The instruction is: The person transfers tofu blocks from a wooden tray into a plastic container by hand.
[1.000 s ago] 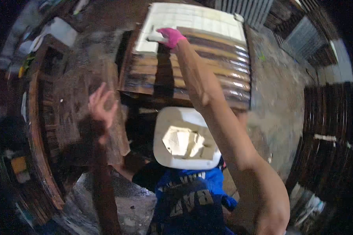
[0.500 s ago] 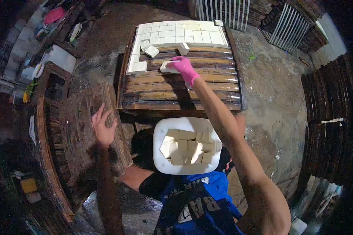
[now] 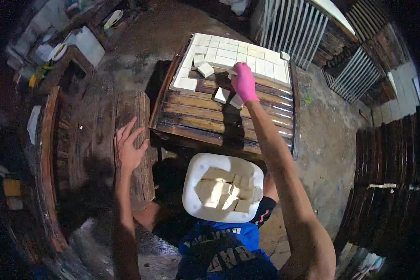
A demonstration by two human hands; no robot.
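Step in hand, as judged: white blocks being placed on the slatted table [image 3: 186,112], one by one. A block [image 3: 231,73] is pinched in the fingertips of the right hand [image 3: 244,81], pink-gloved, at the near edge of the rows [image 3: 224,53], upper middle of frame. Whether it touches the slats cannot be told. Left hand [image 3: 130,154] is bare, spread and holding nothing, at the wooden board [image 3: 142,177] left of the table; contact unclear. Two loose blocks [image 3: 205,70] are seen by the left part of the rows; a flat block [image 3: 222,95] lies on the slats, another partly hidden by the glove. More blocks are held in the white tub [image 3: 191,186], lower middle. For the next move, flat lowering, edge alignment and a light release seem called for, neighbours left unbumped
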